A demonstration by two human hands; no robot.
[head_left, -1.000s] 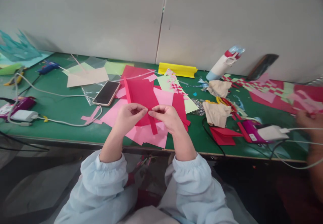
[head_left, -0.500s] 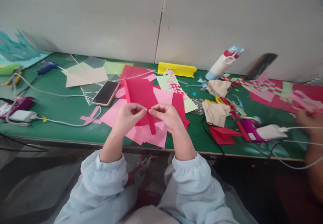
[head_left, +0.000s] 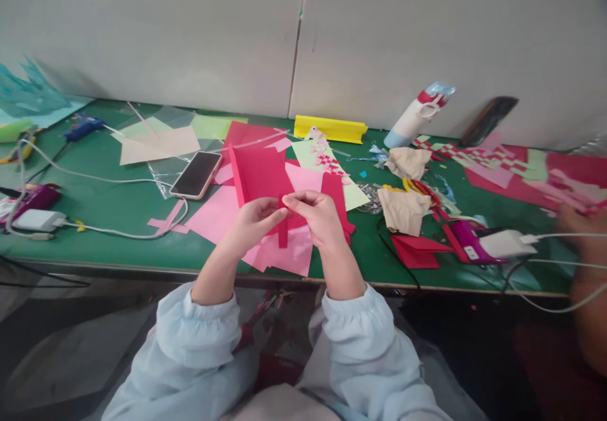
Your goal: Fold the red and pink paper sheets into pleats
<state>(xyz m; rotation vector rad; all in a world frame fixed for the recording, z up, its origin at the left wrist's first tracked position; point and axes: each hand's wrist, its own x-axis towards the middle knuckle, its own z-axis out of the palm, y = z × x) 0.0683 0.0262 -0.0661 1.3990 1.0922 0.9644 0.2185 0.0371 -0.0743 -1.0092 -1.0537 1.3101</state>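
A narrow red paper strip (head_left: 283,234) hangs down between my two hands. My left hand (head_left: 258,222) pinches it from one side, and the thumb and fingers of my right hand (head_left: 315,215) pinch it from the other, with the fingertips nearly touching. Just behind them lies a larger red paper piece (head_left: 260,171) with its left edge folded up. Under my hands are pink paper sheets (head_left: 213,212), and more red paper (head_left: 334,196) lies to the right. The exact fold of the strip at my fingertips is hidden.
To the left are a phone (head_left: 196,174), a white charger (head_left: 40,220) with cable and a blue glue gun (head_left: 84,128). A folded yellow paper (head_left: 331,130), a bottle (head_left: 417,117) and beige cloth pieces (head_left: 403,211) stand or lie rightward. Another person's hand (head_left: 581,222) is at far right.
My fingertips have shifted slightly on the strip, and it now hangs straighter down. My right fingers have moved up a little. The view has shifted slightly.
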